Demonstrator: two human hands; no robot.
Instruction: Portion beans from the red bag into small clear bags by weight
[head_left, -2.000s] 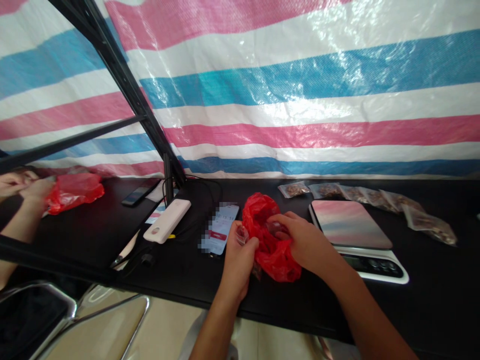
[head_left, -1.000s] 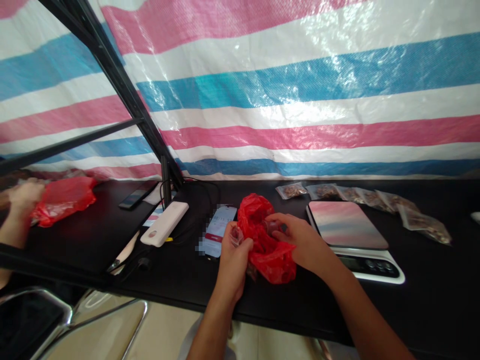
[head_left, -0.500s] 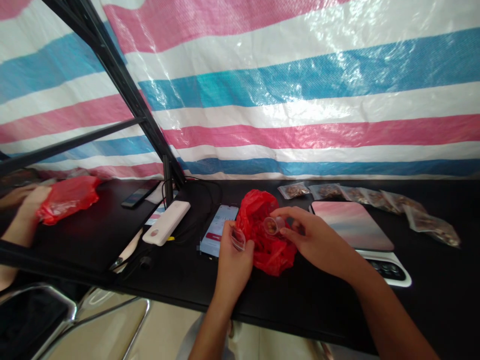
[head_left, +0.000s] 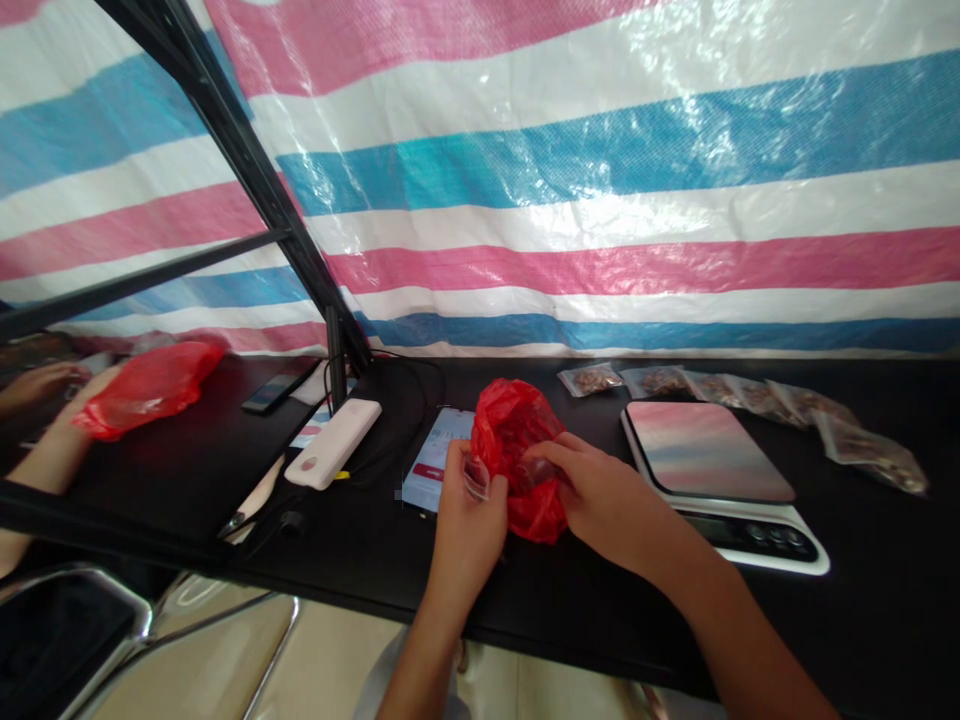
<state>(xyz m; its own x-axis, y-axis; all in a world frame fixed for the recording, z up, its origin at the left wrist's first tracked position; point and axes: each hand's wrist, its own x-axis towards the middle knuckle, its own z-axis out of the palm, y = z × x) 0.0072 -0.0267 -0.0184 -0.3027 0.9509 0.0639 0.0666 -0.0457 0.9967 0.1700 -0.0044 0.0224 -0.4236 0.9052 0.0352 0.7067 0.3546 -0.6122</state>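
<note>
A crumpled red plastic bag (head_left: 517,415) stands with its mouth open on the black table. My left hand (head_left: 471,520) is at its left side, fingers closed on a small clear plastic bag (head_left: 475,478) whose mouth gapes. From the right, my right hand (head_left: 622,500) reaches into the red bag's mouth, fingers closed around a small clear cup (head_left: 534,470). Fingers and red plastic partly cover the cup, and what it contains is hard to make out. Behind my left hand lies a phone (head_left: 433,465) with its screen lit.
Right of my hands sits a digital scale (head_left: 709,450) with a shiny plate. Filled clear packets (head_left: 757,398), several of them, line the back. A white power bank (head_left: 334,445) and cables lie left. Beyond the black frame (head_left: 247,170), another person's hand holds a red bag (head_left: 154,388).
My right hand has moved slightly left and lowered the cup into the red bag. My left hand stays almost still. The other person's red bag has shifted right.
</note>
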